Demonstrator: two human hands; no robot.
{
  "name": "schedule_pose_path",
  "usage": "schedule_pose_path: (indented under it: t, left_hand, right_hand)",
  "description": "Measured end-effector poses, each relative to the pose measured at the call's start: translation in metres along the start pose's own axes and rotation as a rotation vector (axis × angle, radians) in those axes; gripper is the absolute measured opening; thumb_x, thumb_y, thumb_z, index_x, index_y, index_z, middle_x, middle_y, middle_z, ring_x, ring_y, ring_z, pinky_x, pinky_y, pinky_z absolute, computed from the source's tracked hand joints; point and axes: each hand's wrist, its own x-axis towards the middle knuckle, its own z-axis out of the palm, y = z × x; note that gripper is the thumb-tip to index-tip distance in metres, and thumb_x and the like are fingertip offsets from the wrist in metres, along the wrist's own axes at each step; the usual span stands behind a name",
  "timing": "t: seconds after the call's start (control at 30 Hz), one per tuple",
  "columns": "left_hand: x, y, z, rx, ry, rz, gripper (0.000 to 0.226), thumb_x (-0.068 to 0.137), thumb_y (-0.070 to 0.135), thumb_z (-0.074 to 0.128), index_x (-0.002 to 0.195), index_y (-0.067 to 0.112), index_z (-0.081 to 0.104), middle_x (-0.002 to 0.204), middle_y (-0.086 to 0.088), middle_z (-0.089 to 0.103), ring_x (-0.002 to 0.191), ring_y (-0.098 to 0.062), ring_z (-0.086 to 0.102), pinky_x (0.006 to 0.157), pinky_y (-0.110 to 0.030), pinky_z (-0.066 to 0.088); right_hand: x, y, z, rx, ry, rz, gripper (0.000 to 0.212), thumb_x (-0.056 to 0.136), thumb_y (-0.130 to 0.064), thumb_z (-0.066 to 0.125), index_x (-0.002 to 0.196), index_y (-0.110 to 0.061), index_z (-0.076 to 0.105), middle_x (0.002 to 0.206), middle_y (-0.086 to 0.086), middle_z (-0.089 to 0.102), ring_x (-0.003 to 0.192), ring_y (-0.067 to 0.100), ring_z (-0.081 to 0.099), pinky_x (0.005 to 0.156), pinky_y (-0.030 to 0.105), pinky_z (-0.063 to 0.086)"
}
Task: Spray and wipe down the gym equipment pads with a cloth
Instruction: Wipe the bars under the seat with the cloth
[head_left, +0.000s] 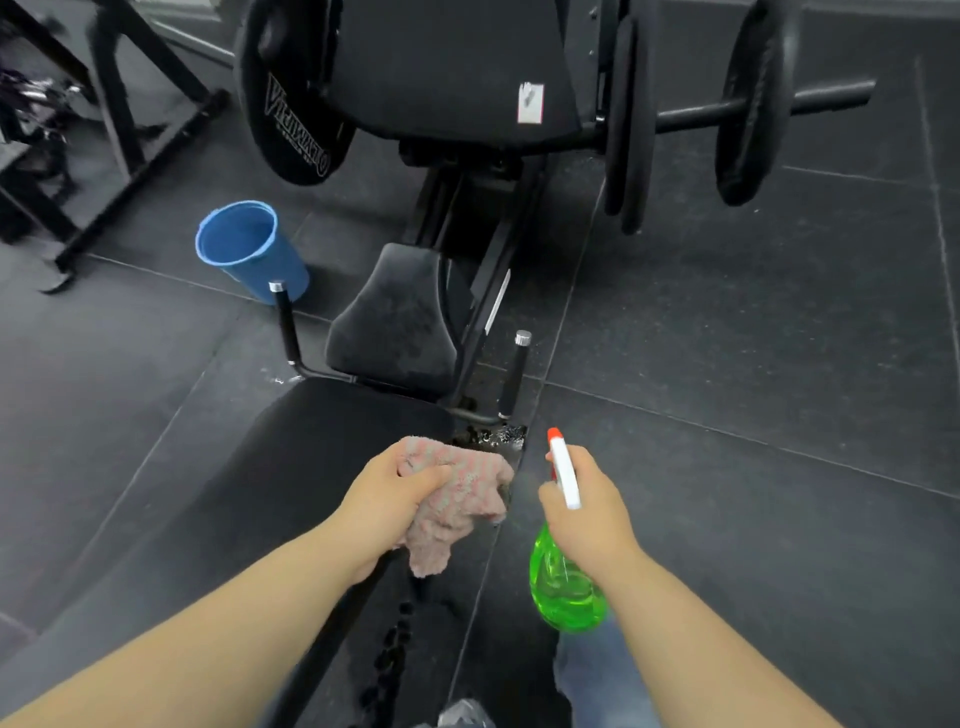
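At 5 o'clock the right hand (587, 499) grips a see-through green spray bottle (563, 587), fill level unclear. At 6 the left hand (387, 499) clutches a crumpled pink cloth (457, 499) at the near black pad's (291, 493) end. Blue bucket (249, 249) at 11.

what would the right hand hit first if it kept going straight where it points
Likely the upright handle just ahead of the right hand and its spray bottle, though the hand may pass above it; depth is unclear.
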Motion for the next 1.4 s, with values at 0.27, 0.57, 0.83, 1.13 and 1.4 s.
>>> schedule_pose_path:
  t: [0.27, 0.57, 0.83, 1.13, 1.4]
  left_hand:
    - [0.232, -0.14, 0.029, 0.345, 0.349, 0.174, 0.018, 0.089, 0.016, 0.051, 0.093, 0.032, 0.057, 0.09, 0.008, 0.066, 0.088, -0.009, 0.062, 0.068, -0.022, 0.043]
    - [0.335, -0.173, 0.006, 0.47, 0.47, 0.318, 0.02, 0.089, 0.022, 0.05, 0.098, 0.03, 0.067, 0.096, 0.008, 0.068, 0.092, -0.016, 0.061, 0.075, -0.031, 0.044]
    - [0.327, -0.176, 0.012, 0.426, 0.486, 0.333, 0.018, 0.09, 0.021, 0.051, 0.084, 0.029, 0.066, 0.084, 0.009, 0.068, 0.081, -0.011, 0.061, 0.069, -0.028, 0.045]
    - [0.333, -0.173, 0.013, 0.394, 0.437, 0.25, 0.018, 0.09, 0.022, 0.054, 0.083, 0.024, 0.07, 0.084, 0.002, 0.07, 0.078, -0.017, 0.064, 0.067, -0.028, 0.049]
    - [0.357, -0.167, 0.036, 0.858, 0.381, 0.379, 0.021, 0.094, 0.027, 0.044, 0.091, 0.019, 0.063, 0.088, 0.002, 0.064, 0.086, -0.023, 0.057, 0.076, -0.035, 0.044]
  right_hand:
    - [0.214, 0.142, 0.12, -0.39, -0.27, -0.268, 0.019, 0.081, -0.027, 0.051, 0.099, -0.022, 0.052, 0.086, 0.0, 0.05, 0.09, 0.021, 0.043, 0.067, 0.033, 0.037]
    - [0.33, 0.177, 0.22, -0.478, -0.235, -0.511, 0.012, 0.085, -0.02, 0.056, 0.084, -0.014, 0.046, 0.08, 0.002, 0.052, 0.077, 0.029, 0.046, 0.064, 0.033, 0.031]
    - [0.323, 0.18, 0.236, -0.511, -0.232, -0.431, 0.026, 0.091, -0.014, 0.048, 0.07, -0.017, 0.032, 0.078, 0.0, 0.044, 0.082, 0.028, 0.045, 0.066, 0.032, 0.031]
    - [0.309, 0.186, 0.211, -0.642, -0.139, -0.434, 0.022, 0.092, -0.014, 0.046, 0.076, -0.016, 0.032, 0.103, 0.013, 0.058, 0.099, 0.035, 0.055, 0.075, 0.038, 0.043]
    - [0.318, 0.203, 0.188, -0.646, -0.116, -0.365, 0.023, 0.095, -0.017, 0.042, 0.076, -0.017, 0.03, 0.098, 0.01, 0.055, 0.099, 0.034, 0.055, 0.072, 0.036, 0.042]
